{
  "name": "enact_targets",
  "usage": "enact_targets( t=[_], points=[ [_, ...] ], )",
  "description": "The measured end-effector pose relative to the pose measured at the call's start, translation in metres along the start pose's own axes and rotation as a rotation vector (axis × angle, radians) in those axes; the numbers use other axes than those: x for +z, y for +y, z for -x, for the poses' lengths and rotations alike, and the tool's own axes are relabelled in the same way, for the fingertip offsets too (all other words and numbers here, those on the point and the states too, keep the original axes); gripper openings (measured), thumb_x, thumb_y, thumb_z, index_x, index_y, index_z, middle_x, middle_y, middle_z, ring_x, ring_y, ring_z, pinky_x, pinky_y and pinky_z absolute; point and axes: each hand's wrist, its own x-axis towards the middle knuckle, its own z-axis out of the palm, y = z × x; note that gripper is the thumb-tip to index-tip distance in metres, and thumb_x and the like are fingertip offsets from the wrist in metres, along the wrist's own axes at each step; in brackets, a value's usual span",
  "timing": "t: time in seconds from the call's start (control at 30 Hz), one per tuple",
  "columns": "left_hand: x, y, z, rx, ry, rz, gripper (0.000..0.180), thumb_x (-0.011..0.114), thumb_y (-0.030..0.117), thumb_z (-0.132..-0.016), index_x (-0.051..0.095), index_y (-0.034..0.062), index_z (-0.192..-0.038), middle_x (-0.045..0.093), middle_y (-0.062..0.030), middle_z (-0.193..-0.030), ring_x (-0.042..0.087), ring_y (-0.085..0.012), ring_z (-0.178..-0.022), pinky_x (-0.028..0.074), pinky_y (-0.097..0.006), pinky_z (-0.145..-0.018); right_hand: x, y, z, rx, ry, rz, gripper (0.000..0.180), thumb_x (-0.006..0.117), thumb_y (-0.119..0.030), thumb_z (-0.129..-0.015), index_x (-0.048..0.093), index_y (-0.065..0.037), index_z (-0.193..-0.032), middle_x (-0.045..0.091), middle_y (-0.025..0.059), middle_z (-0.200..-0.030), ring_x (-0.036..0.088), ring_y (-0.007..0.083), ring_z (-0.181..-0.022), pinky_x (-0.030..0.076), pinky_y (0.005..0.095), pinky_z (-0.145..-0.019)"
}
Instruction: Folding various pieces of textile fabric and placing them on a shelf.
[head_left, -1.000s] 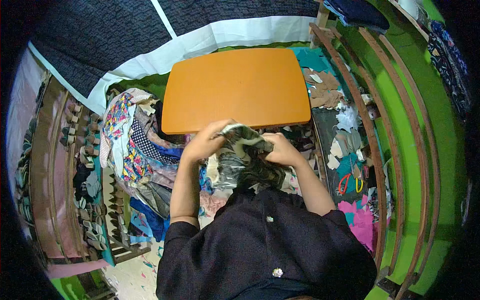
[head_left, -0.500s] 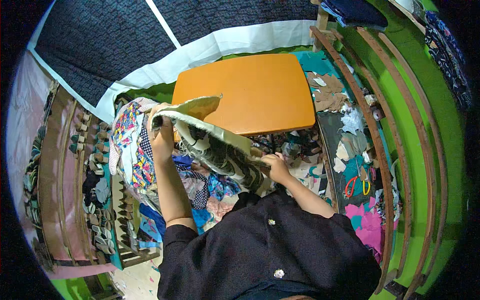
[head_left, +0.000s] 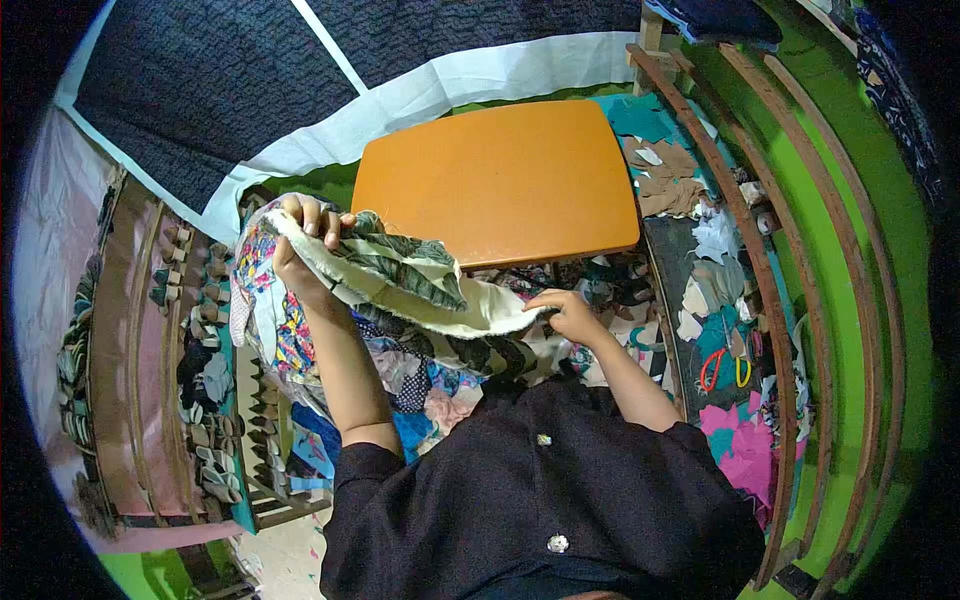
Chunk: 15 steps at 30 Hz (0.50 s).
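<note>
In the head view, a leaf-patterned cloth (head_left: pixel 435 283) is held up in front of the body, slung between both hands and overlapping the near left part of the orange table (head_left: pixel 500 180). Its upper end is gripped by the left hand (head_left: pixel 314 218), the fingers closed over the edge; its lower end is pinched by the right hand (head_left: pixel 573 315), thumb and fingers closed at the pale border. The cloth is held at two ends, apparently so that the border is kept spread and the rest can hang — a slight sag is shown along the lower edge.

By the left forearm, a pile (head_left: pixel 297 345) of mixed fabrics is heaped, probably within easy reach. On the right, scraps (head_left: pixel 713 237) are laid along a dark bench (head_left: pixel 668 270), seemingly grouped by colour, and scissors (head_left: pixel 704 372) with red and yellow handles are rested there, close to the right arm's side.

As for room, the most space is offered over the table, beyond its near edge. The left side is crowded by the pile, while the right is bounded by wooden rails (head_left: pixel 768 265) — close limits for wide sideways moves.
</note>
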Motion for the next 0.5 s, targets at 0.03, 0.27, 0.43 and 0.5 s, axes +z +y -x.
enact_targets(
  t=[0.03,0.27,0.43,0.5],
  points=[
    [-0.004,-0.001,-0.001,-0.001,0.003,-0.01,0.013,0.044,0.021,-0.084,0.037,0.0093,-0.086,0.042,-0.0042,-0.074,0.047,-0.0202,-0.062,0.04,-0.046,-0.081,-0.002,0.003,0.0,0.001,-0.001,0.002,0.033,0.044,0.009,-0.061,0.06,0.005,-0.089,0.062,0.0133,-0.084,0.059,0.0225,-0.081,0.045,0.0285,-0.073],
    [-0.038,0.03,-0.006,-0.035,0.453,-0.636,0.02,0.039,0.01,-0.089,0.049,0.0028,-0.104,0.057,-0.0087,-0.095,0.055,-0.0178,-0.085,0.043,-0.03,-0.078,-0.093,0.021,-0.001,0.171,0.583,-0.01,0.022,0.054,0.002,-0.065,0.06,0.006,-0.087,0.062,0.0103,-0.082,0.058,0.0151,-0.079,0.045,0.0266,-0.072],
    [0.007,0.017,-0.01,-0.355,0.214,-0.991,0.039,0.037,-0.002,-0.07,0.051,-0.0012,-0.106,0.055,-0.0025,-0.092,0.05,-0.0116,-0.082,0.041,-0.023,-0.075,-0.116,-0.081,-0.028,0.075,0.408,0.417,0.07,0.069,-0.014,-0.059,0.04,-0.01,-0.123,0.041,0.0114,-0.125,0.038,0.0279,-0.117,0.026,0.0406,-0.098],
    [0.011,0.008,0.003,-0.644,0.226,-1.011,0.047,0.038,-0.006,-0.065,0.051,-0.0014,-0.109,0.054,-0.0057,-0.103,0.049,-0.0131,-0.094,0.039,-0.024,-0.082,-0.091,-0.128,-0.04,-0.096,0.235,0.462,0.086,0.074,-0.024,-0.055,0.032,-0.012,-0.129,0.035,0.01,-0.131,0.031,0.0279,-0.123,0.019,0.0441,-0.101]
  ],
)
